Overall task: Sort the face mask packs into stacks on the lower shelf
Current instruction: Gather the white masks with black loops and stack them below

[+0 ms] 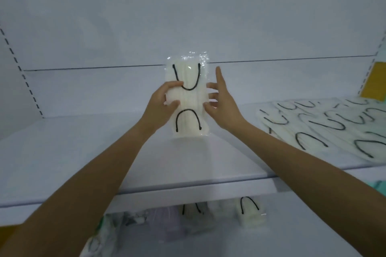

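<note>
A clear plastic pack of white face masks with black ear loops [189,100] stands upright on the white upper shelf [83,152]. My left hand [163,100] grips its left edge, thumb and fingers curled over the front. My right hand [221,100] is at the pack's right edge with fingers spread, the fingertips touching its side. Several more white mask packs [325,129] lie spread flat on the same shelf at the right. Below the shelf edge, other packs [249,213] sit on the lower shelf, partly hidden.
A yellow card [376,81] leans at the far right by the slotted upright. On the lower level lie purple [167,223] and patterned packs [100,236], and a teal item [378,188] shows at the right edge. The shelf's back wall is close behind the held pack.
</note>
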`<action>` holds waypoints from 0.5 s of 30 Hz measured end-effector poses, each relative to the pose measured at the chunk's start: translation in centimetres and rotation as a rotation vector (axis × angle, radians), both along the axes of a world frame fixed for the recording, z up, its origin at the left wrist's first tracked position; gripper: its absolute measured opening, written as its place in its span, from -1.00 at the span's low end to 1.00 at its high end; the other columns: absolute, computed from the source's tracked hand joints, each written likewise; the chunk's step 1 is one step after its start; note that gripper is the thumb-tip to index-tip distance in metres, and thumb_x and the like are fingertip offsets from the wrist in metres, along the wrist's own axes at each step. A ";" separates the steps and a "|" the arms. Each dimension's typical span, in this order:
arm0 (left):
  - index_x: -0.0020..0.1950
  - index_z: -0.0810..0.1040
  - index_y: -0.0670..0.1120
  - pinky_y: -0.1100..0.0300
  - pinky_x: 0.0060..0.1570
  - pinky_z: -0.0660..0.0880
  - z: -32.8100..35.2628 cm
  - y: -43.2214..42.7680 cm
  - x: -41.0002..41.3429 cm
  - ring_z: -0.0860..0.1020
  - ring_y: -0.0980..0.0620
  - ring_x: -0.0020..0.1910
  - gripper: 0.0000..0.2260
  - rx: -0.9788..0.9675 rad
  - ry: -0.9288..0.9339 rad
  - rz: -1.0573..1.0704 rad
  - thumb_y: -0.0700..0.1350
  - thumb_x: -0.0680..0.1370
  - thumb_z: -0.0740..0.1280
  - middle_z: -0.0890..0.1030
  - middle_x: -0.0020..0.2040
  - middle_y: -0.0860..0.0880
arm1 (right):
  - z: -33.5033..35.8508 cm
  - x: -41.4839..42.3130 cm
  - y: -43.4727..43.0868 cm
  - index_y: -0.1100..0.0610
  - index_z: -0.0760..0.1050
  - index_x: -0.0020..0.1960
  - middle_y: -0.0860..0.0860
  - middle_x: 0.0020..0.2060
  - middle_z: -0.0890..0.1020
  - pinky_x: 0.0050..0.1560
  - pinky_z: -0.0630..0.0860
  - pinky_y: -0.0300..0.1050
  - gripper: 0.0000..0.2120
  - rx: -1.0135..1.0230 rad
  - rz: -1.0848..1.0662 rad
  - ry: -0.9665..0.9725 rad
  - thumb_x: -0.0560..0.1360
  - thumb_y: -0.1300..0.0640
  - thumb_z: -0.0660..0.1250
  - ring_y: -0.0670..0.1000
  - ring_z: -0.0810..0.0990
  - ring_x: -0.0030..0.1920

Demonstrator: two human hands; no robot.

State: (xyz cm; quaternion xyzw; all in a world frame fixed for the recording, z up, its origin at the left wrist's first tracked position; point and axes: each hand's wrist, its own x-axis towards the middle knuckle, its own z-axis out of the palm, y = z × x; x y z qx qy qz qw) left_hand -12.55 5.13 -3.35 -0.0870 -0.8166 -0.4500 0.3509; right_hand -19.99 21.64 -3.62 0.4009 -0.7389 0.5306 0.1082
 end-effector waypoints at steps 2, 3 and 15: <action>0.19 0.44 -0.06 0.33 0.15 0.42 0.2 0.4 -0.2 0.46 0.10 0.15 -0.59 -0.033 -0.003 -0.013 -0.47 0.47 0.23 0.48 0.13 0.09 | 0.0 0.5 0.3 -0.03 -0.22 0.52 0.02 0.26 0.32 -0.14 0.45 -0.43 -0.19 0.011 -0.022 -0.006 0.52 0.35 0.22 0.02 0.48 -0.05; 0.18 0.45 -0.05 0.27 0.18 0.42 0.2 0.8 -0.4 0.46 0.10 0.16 -0.58 -0.045 -0.022 -0.021 -0.48 0.47 0.23 0.48 0.12 0.10 | 0.0 0.7 0.9 -0.03 -0.22 0.52 0.02 0.28 0.31 -0.14 0.44 -0.43 -0.20 0.030 -0.037 -0.014 0.53 0.35 0.21 0.01 0.49 -0.04; 0.16 0.49 -0.01 0.37 0.14 0.41 0.1 9.8 -4.5 0.50 0.16 0.07 -0.55 0.064 -0.094 -0.041 -0.47 0.43 0.20 0.50 0.10 0.13 | 0.2 -6.9 20.5 0.09 0.07 0.51 0.16 0.40 0.34 0.23 0.29 -0.14 -0.29 0.661 -0.425 -0.234 0.49 0.06 0.37 0.12 0.38 0.34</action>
